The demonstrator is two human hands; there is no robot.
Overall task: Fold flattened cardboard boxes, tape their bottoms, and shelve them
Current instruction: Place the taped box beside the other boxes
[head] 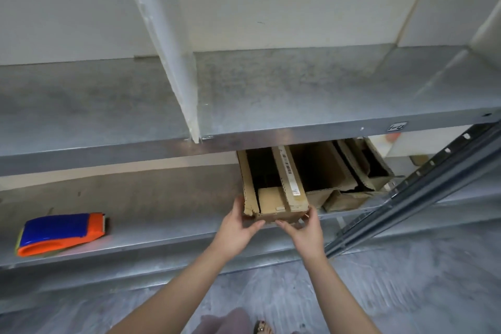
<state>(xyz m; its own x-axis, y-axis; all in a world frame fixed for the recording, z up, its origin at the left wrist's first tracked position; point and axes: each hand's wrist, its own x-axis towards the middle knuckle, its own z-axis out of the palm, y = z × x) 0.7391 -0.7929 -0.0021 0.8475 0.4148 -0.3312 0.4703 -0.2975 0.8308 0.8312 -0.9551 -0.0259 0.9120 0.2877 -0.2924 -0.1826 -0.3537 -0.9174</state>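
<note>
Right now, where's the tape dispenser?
Head view: the tape dispenser lies far left on the lower shelf, well left of the cardboard box.

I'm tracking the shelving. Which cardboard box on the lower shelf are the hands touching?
The leftmost box, with the white barcode label: the left hand and right hand hold its front corners. The boxes to its right stand untouched.
</note>
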